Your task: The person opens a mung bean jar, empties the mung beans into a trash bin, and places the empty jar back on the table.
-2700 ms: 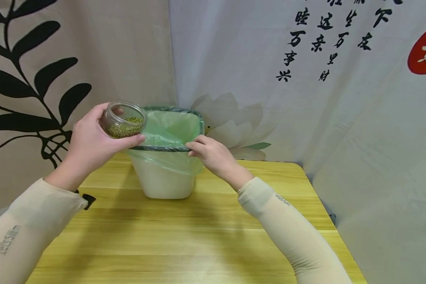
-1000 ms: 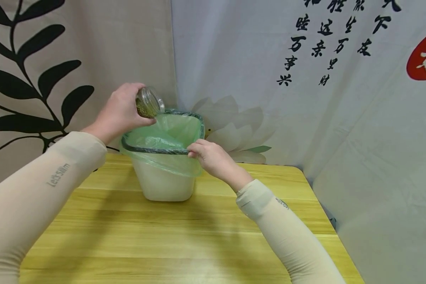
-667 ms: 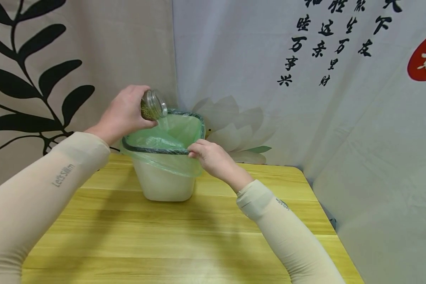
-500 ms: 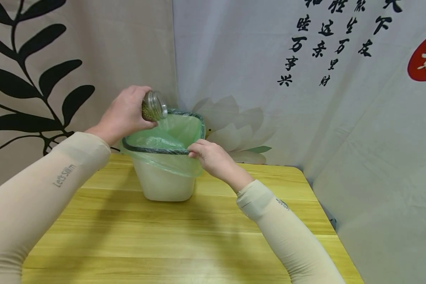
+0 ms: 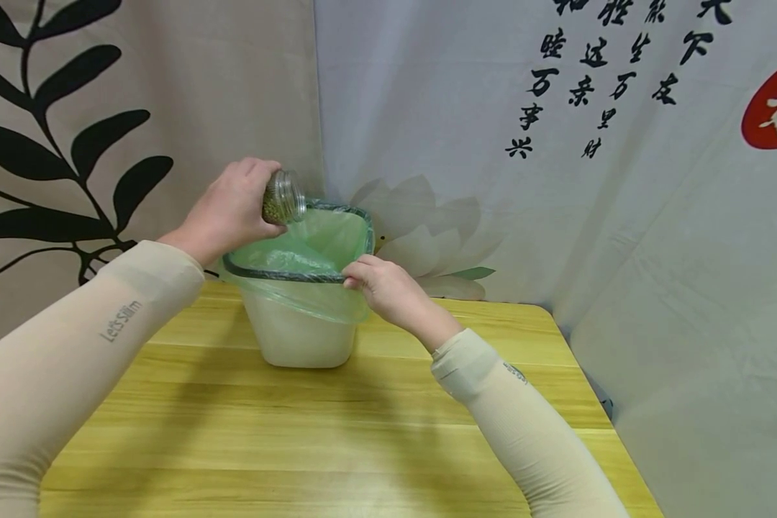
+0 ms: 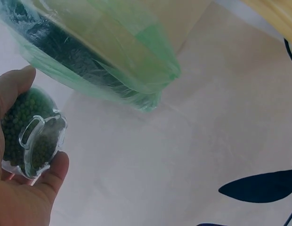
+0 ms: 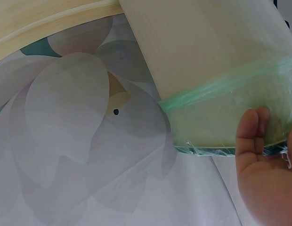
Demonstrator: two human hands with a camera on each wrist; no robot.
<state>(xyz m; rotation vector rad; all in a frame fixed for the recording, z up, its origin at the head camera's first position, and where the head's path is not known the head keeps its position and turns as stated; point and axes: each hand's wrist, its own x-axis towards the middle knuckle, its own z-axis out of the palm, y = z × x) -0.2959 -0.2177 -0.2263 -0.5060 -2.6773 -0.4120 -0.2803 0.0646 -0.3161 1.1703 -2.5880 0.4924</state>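
The left hand (image 5: 229, 203), fingers curved round it, grips a round, clear jar (image 5: 285, 197) of small green beans (image 6: 19, 113), tilted near the left side of a tapered, whitish bin (image 5: 304, 334). The right hand (image 5: 395, 290) pinches the bin's dark rim (image 5: 285, 276) and thin, crinkled green bag (image 5: 330, 234). The bin stands on a wood-grained desk (image 5: 285, 446).

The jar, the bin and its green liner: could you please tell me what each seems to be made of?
The jar looks like clear, glossy glass or hard plastic; the green grains show through it. The bin is probably smooth, pale plastic, given its rounded corners. The liner seems thin, shiny plastic film, being translucent and crinkled.
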